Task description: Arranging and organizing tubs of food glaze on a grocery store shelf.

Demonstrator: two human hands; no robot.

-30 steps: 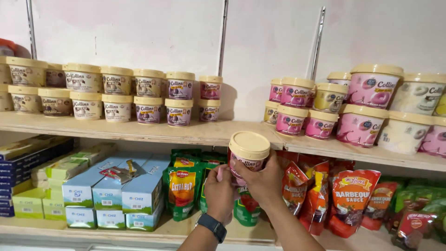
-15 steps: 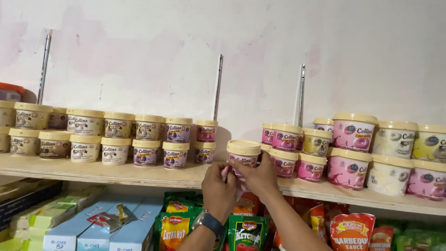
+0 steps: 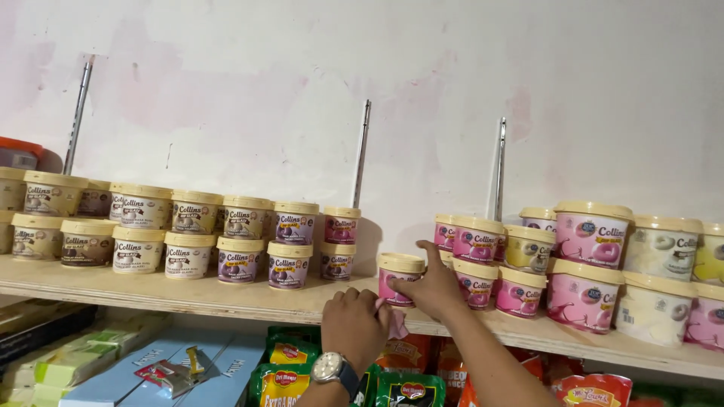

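While both hands sit at the shelf edge, the small pink tub [image 3: 400,277] stands upright on the wooden shelf [image 3: 226,300], in the gap between the purple-labelled stack [image 3: 289,245] to its left and the pink stack [image 3: 475,260] to its right. Cream lid on, looks seated.

Right hand [image 3: 431,290]: grasping the tub's side and front, index finger up along its right wall, thumb low at the label. Left hand [image 3: 353,325]: loosely clenched just below and in front of the tub, w/ something thin and pinkish pinched at the fingertips; can't tell what. Wristwatch [image 3: 332,368] on that arm.

Risks, as judged:
- Tub sits near the front lip of the shelf. A pull or a nudge from the left knuckles could tip it off onto the sauce pouches [image 3: 280,377] below.
- Right-hand finger is close to the pink stack; a sideways push could knock the upper tubs, which are only stacked 2 high, unsecured.
- Grip is on one side only, so the tub could rotate or skid rather than slide straight.
- Lid seal not verifiable from this angle.
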